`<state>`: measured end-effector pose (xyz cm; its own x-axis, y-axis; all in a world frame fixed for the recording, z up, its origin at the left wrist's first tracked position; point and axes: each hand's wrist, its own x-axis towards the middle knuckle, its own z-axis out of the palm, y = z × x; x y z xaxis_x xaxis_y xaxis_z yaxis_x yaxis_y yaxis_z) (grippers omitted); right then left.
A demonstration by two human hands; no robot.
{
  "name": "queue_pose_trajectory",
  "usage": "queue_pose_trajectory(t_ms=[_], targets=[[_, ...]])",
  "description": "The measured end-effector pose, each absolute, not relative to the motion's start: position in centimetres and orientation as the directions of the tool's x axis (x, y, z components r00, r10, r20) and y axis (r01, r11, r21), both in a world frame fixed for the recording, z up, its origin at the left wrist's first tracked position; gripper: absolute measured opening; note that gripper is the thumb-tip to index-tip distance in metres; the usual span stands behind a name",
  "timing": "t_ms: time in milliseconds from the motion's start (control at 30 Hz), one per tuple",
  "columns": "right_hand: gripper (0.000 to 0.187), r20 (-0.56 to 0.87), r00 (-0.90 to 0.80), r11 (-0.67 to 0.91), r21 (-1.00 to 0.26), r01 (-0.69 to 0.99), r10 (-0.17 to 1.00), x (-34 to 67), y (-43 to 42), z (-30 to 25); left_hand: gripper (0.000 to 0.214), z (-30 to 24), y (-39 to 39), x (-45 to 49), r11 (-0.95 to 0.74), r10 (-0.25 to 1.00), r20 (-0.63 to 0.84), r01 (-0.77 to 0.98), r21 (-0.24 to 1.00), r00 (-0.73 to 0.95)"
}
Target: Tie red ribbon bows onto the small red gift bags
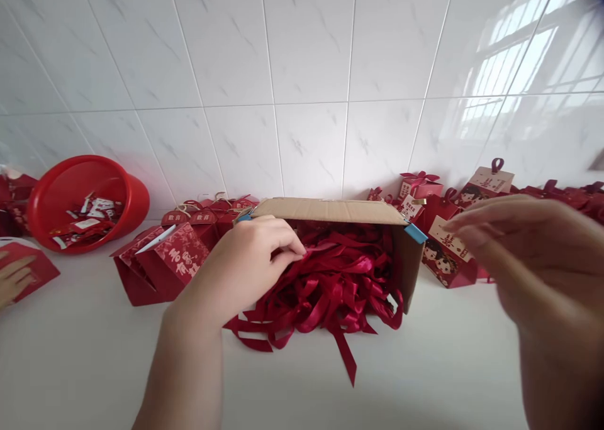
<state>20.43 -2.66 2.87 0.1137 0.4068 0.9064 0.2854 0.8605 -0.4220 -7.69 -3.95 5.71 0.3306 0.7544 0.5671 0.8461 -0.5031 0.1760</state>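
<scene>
A cardboard box lies on its side against the tiled wall, spilling a tangle of red satin ribbons onto the white surface. My left hand reaches into the box mouth, fingers pinched together on the ribbons. My right hand hovers to the right of the box, fingers stretched out and holding nothing. Red gift boxes lie flat just left of the box.
A red plastic basin with small packets leans at the far left. More red gift boxes with tags line the wall on the right. Another person's hand rests on a red card at the left edge.
</scene>
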Motion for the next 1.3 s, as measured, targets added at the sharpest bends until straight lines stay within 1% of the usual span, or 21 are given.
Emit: queue_pose_trajectory(t_ms=[100,133,200,300,467,633,767,833,933,1000,1100,1167,1233,1300], targets=[[0.025,0.908,-0.206,0.916,-0.311,0.252,0.365,18.2,-3.6,2.6,0.017,5.9,-5.7,-6.5,-0.72,0.607,0.642,0.665,0.195,0.468],[0.025,0.897,-0.28,0.93,-0.283,0.235,0.343,17.7,-3.7,2.3,0.018,5.9,-5.9,-6.0,-0.759,0.575,0.655,0.618,0.204,0.491],[0.024,0.885,-0.348,0.946,-0.249,0.208,0.31,16.8,-3.7,1.9,0.02,5.7,-6.1,-5.1,-0.798,0.534,0.689,0.561,0.219,0.49],[0.02,0.892,-0.335,0.949,-0.254,0.187,0.305,15.9,-3.6,1.4,0.02,5.4,-5.9,-4.1,-0.818,0.513,0.735,0.513,0.261,0.443],[0.012,0.903,-0.273,0.94,-0.293,0.178,0.333,15.6,-3.7,1.6,0.017,5.2,-5.6,-3.4,-0.833,0.527,0.75,0.42,0.361,0.4],[0.01,0.916,-0.249,0.944,-0.277,0.177,0.316,15.8,-3.8,1.9,0.018,5.2,-5.7,-3.2,-0.816,0.574,0.707,0.36,0.453,0.412],[0.01,0.918,-0.225,0.941,-0.294,0.171,0.327,15.8,-3.8,1.9,0.018,5.2,-5.9,-3.0,-0.782,0.623,0.674,0.353,0.514,0.397],[0.01,0.912,-0.217,0.935,-0.32,0.154,0.348,15.8,-3.8,1.8,0.018,5.2,-6.0,-3.0,-0.768,0.639,0.662,0.371,0.522,0.391],[0.009,0.893,-0.209,0.916,-0.38,0.124,0.399,15.8,-3.8,1.8,0.022,5.4,-5.9,-3.2,-0.775,0.628,0.659,0.409,0.481,0.415],[0.008,0.875,-0.215,0.901,-0.424,0.093,0.434,15.8,-3.7,1.8,0.023,5.4,-5.7,-3.4,-0.793,0.6,0.667,0.441,0.42,0.442],[0.004,0.838,-0.241,0.864,-0.504,0.004,0.49,15.8,-3.6,2.0,0.022,5.1,-5.1,-3.9,-0.796,0.549,0.734,0.517,0.313,0.4],[0.005,0.792,-0.267,0.8,-0.591,-0.105,0.549,15.8,-3.4,2.0,0.022,4.7,-4.7,-4.0,-0.796,0.505,0.778,0.551,0.251,0.375],[0.011,0.725,-0.303,0.687,-0.687,-0.239,0.619,15.8,-3.3,1.8,0.021,4.4,-4.2,-3.9,-0.805,0.476,0.79,0.553,0.214,0.387],[0.018,0.65,-0.354,0.545,-0.759,-0.357,0.673,15.7,-3.2,1.7,0.017,4.2,-4.0,-3.7,-0.815,0.46,0.812,0.533,0.226,0.359]])
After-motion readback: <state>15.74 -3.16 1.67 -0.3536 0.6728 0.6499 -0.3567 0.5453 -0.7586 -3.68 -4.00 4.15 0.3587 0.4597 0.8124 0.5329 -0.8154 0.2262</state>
